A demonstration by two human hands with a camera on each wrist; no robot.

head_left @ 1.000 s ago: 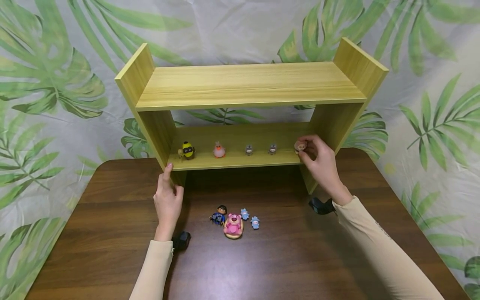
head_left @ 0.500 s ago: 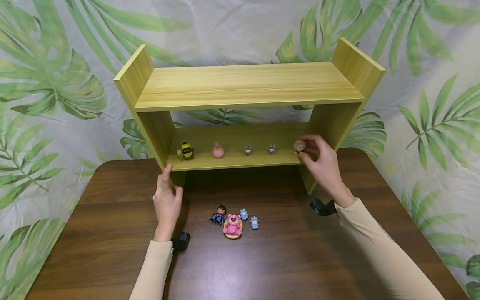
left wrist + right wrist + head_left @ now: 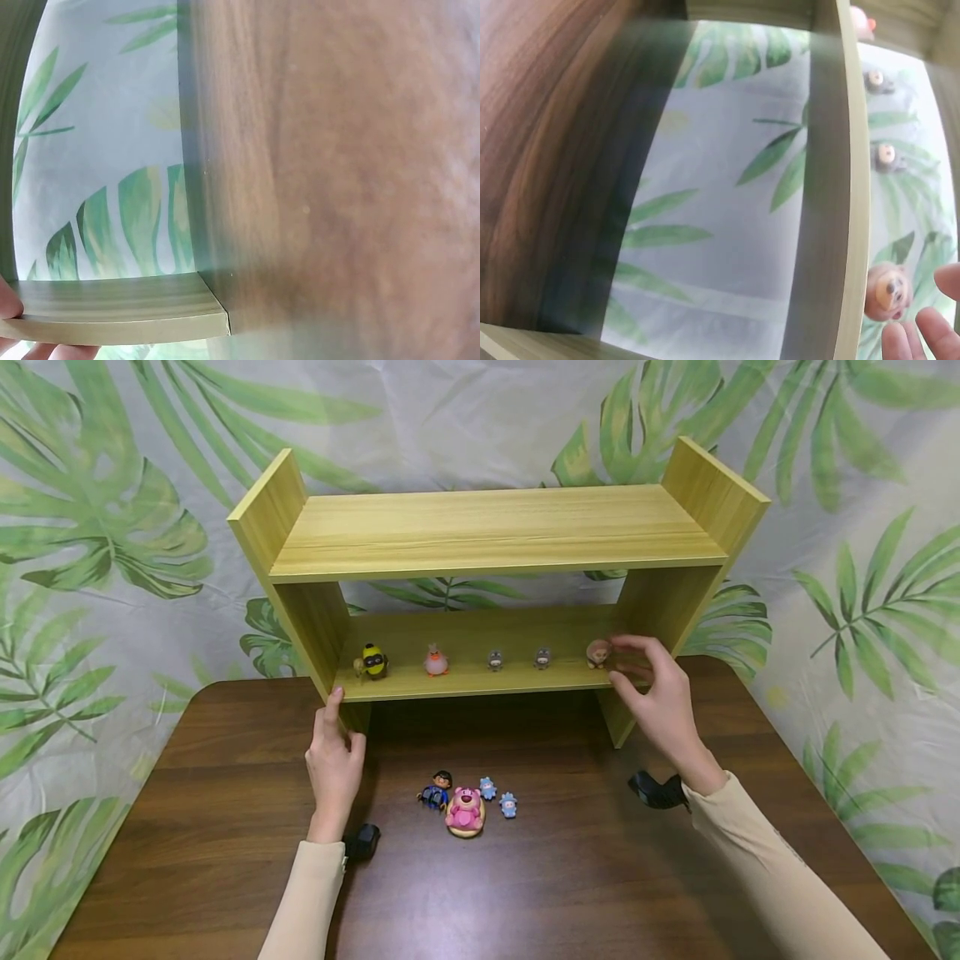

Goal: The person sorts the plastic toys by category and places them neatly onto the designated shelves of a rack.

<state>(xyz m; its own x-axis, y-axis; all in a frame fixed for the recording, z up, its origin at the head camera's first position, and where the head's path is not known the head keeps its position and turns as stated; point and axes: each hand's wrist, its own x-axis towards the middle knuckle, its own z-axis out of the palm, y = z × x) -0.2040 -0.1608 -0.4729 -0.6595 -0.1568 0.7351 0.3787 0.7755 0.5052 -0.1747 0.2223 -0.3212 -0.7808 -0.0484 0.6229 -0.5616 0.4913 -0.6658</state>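
A small brown bear figurine [image 3: 598,653] stands upright at the right end of the wooden shelf's middle board. Just to its right is my right hand [image 3: 660,693], thumb and fingers spread apart and holding nothing. The right wrist view shows the bear figurine [image 3: 889,291] near the fingertips. My left hand [image 3: 334,768] grips the shelf's left side panel [image 3: 296,610] near its lower front edge, index finger pointing up. In the left wrist view the thumb and fingers lie on opposite sides of that panel [image 3: 120,307].
On the same board [image 3: 465,692] stand a yellow figure [image 3: 375,662], a pink duck [image 3: 436,661] and two small grey figures [image 3: 542,658]. A pink bear [image 3: 465,812], a blue-clothed toy person [image 3: 437,792] and two light-blue figures [image 3: 508,805] lie on the brown table [image 3: 585,877].
My right hand has let go of the brown bear figurine and drawn back slightly to the right. The bear figurine stays on the board, and my left hand keeps its place.
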